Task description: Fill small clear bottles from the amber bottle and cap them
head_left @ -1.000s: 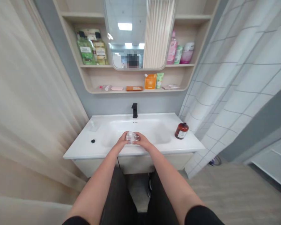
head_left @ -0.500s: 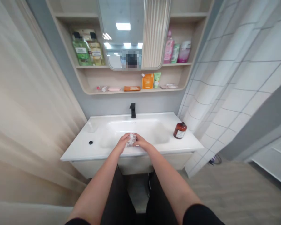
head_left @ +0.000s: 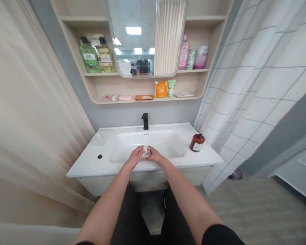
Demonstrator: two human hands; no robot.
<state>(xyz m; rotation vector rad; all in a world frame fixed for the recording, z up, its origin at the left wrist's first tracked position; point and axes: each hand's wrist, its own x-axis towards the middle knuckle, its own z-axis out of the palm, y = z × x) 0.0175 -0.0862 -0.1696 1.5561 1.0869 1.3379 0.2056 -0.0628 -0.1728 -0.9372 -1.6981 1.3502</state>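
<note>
Head view: looking down, a white washbasin desk (head_left: 84, 167) lay ahead, with both hands together at the front of its bowl.
Far left: a beige curtain (head_left: 28, 112) hung beside the desk, and a small black stopper (head_left: 99, 157) sat on the desk top.
Left hand: the left hand (head_left: 136, 157) curled around the left side of the bottle, its fingers closed rather than spread.
Bottle: a small clear bottle (head_left: 145, 155) stood nearly upright, gripped between both hands above the bowl's front edge, with its white top (head_left: 145, 148) showing above the fingers.
Right hand: the right hand (head_left: 155, 156) pressed in from the other side, curled the same way and close against the left.
Change: the bottle had turned more upright than a second earlier, and the hands had drawn in closer around it.
Behind: a black faucet (head_left: 145, 121) rose at the back of the bowl, below a shelf holding green bottles (head_left: 89, 58), an orange pouch (head_left: 161, 89) and pink bottles (head_left: 183, 56).
Far right: an amber bottle (head_left: 197, 143) stood on the desk near a checked shower curtain (head_left: 244, 102).
</note>
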